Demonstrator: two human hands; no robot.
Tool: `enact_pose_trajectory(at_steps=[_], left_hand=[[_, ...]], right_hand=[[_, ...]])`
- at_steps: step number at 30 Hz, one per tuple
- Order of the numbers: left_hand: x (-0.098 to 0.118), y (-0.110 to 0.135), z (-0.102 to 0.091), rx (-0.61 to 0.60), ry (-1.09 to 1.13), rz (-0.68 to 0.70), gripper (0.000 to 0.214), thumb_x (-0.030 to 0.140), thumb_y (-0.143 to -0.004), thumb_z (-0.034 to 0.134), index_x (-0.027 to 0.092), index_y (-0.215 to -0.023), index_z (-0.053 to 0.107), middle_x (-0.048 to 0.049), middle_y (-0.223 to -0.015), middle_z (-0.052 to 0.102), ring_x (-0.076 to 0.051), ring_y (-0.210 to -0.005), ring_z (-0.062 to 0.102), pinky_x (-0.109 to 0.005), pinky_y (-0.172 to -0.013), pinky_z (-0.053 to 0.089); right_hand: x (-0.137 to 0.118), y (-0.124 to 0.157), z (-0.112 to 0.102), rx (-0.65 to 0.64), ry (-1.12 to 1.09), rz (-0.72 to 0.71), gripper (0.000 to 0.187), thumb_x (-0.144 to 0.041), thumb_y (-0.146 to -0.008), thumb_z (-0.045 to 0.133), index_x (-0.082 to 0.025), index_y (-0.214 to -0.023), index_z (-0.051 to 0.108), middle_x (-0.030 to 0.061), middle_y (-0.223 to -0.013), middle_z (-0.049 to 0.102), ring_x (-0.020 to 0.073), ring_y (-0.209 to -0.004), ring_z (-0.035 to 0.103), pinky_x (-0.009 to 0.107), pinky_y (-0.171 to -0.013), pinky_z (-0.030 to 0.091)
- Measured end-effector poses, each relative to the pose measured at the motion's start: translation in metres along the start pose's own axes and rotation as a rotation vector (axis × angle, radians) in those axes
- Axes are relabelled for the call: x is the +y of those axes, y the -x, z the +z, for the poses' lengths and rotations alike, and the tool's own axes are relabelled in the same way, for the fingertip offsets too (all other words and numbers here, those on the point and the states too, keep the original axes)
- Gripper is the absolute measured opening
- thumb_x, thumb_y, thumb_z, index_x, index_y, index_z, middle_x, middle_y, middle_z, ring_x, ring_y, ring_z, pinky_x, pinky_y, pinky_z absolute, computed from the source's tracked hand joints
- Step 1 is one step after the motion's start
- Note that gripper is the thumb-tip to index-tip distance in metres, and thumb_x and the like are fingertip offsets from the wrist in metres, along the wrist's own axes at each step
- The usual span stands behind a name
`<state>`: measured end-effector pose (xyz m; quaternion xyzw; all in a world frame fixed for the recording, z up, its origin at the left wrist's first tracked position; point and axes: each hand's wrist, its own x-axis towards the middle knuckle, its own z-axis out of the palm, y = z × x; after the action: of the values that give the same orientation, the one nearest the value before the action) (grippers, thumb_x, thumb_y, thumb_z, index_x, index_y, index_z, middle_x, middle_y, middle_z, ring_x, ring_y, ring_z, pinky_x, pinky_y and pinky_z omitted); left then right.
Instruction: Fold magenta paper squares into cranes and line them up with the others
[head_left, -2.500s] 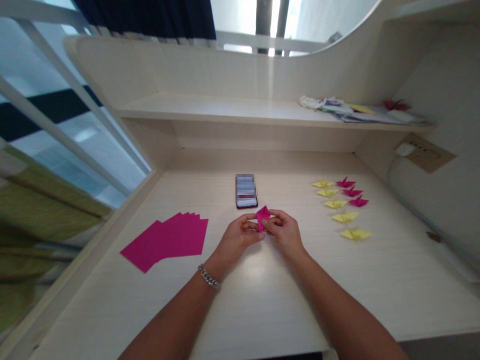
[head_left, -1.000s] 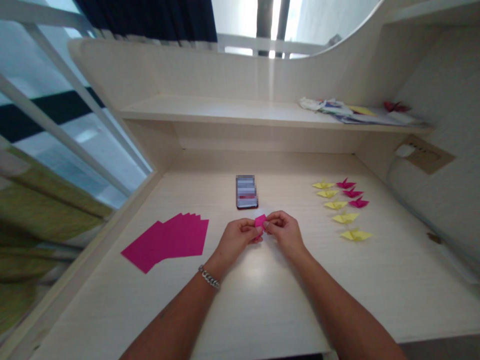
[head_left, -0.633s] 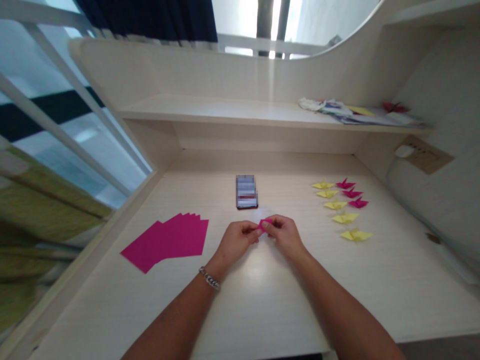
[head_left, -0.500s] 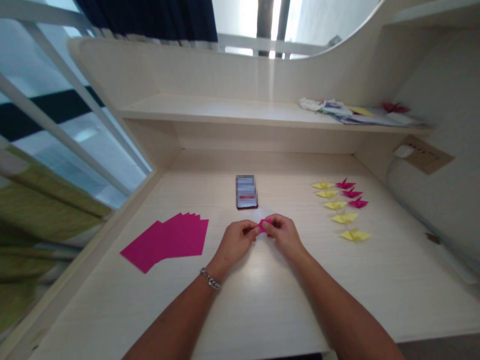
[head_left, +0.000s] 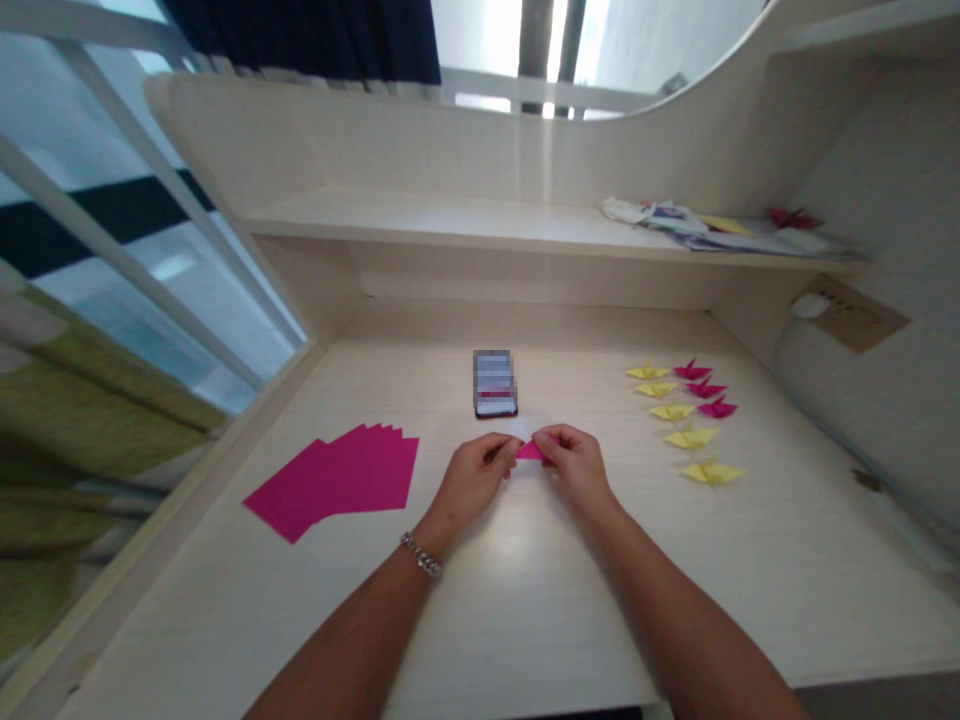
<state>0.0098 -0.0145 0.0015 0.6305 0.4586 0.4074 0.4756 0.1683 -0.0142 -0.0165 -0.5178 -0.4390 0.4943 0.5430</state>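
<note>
Folded pink paper (head_left: 531,451) is pinched by the left hand (head_left: 474,474) and the right hand (head_left: 580,466) near the phone (head_left: 495,384)

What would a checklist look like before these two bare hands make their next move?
1. Left hand pinches the small folded bright-pink paper: ok.
2. Right hand grips its other end: ok.
3. Its folds are crisp: cannot tell, hands hide part.
4. Dark-edged rectangular phone lies apart from both hands: ok.
5. Fanned stack of flat pink paper sheets lies apart from left hand: ok.
6. Bird-shaped folded yellow paper figures sit apart from right hand: ok.
</note>
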Motion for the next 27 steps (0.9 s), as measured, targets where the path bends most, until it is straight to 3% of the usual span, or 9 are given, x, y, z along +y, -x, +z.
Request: enact_pose_trajectory(at_steps=[4,9,12,18,22,27], left_hand=[[-0.005,0.001,0.005,-0.048,0.06,-0.022,0.023,0.037,-0.077,0.063,0.016,-0.083,0.07,-0.005,-0.072,0.068,-0.016,-0.064,0.059,-0.027,-0.062,0.044],[-0.009,0.001,0.002,0.033,-0.053,-0.028,0.025,0.039,-0.076,0.063,0.016,-0.064,0.067,-0.003,-0.058,0.064,-0.015,-0.054,0.056,-0.025,-0.055,0.041],[-0.007,0.0,-0.001,0.015,-0.064,-0.043,0.026,0.038,-0.074,0.065,0.016,-0.06,0.066,-0.0032,-0.056,0.064,-0.014,-0.051,0.055,-0.025,-0.053,0.04],[0.0,-0.003,-0.006,-0.112,0.046,-0.108,0.026,0.037,-0.077,0.061,0.014,-0.067,0.069,-0.0059,-0.061,0.068,-0.015,-0.055,0.059,-0.026,-0.057,0.045],[-0.003,-0.005,-0.009,-0.084,0.025,-0.133,0.027,0.035,-0.079,0.06,0.013,-0.067,0.069,-0.006,-0.061,0.068,-0.014,-0.054,0.059,-0.025,-0.056,0.046],[-0.007,-0.007,-0.009,-0.017,0.109,-0.152,0.025,0.037,-0.077,0.063,0.013,-0.073,0.071,-0.0063,-0.064,0.069,-0.015,-0.059,0.062,-0.026,-0.06,0.049]], right_hand=[[0.0,0.002,0.001,-0.02,-0.029,0.002,0.023,-0.038,-0.068,0.07,-0.017,-0.074,0.071,0.0014,-0.062,0.064,0.0131,-0.055,0.052,0.026,-0.055,0.041],[-0.005,0.004,0.004,-0.108,-0.004,0.031,0.021,-0.037,-0.067,0.07,-0.018,-0.075,0.07,0.0009,-0.065,0.064,0.0127,-0.057,0.053,0.025,-0.054,0.042],[-0.007,0.004,0.003,-0.139,0.021,0.015,0.019,-0.035,-0.067,0.071,-0.017,-0.072,0.069,-0.0001,-0.061,0.062,0.0119,-0.055,0.052,0.024,-0.053,0.041],[-0.003,0.0,-0.001,-0.105,-0.002,0.035,0.023,-0.038,-0.066,0.072,-0.016,-0.072,0.071,0.0021,-0.064,0.065,0.013,-0.057,0.054,0.025,-0.054,0.043],[-0.001,-0.001,-0.002,-0.155,-0.02,0.079,0.032,-0.043,-0.066,0.071,-0.016,-0.082,0.072,0.005,-0.074,0.069,0.0151,-0.062,0.058,0.026,-0.055,0.047],[-0.006,-0.001,-0.002,-0.136,0.043,0.005,0.024,-0.034,-0.061,0.075,-0.015,-0.075,0.07,0.0011,-0.057,0.063,0.0116,-0.051,0.052,0.025,-0.051,0.043]])
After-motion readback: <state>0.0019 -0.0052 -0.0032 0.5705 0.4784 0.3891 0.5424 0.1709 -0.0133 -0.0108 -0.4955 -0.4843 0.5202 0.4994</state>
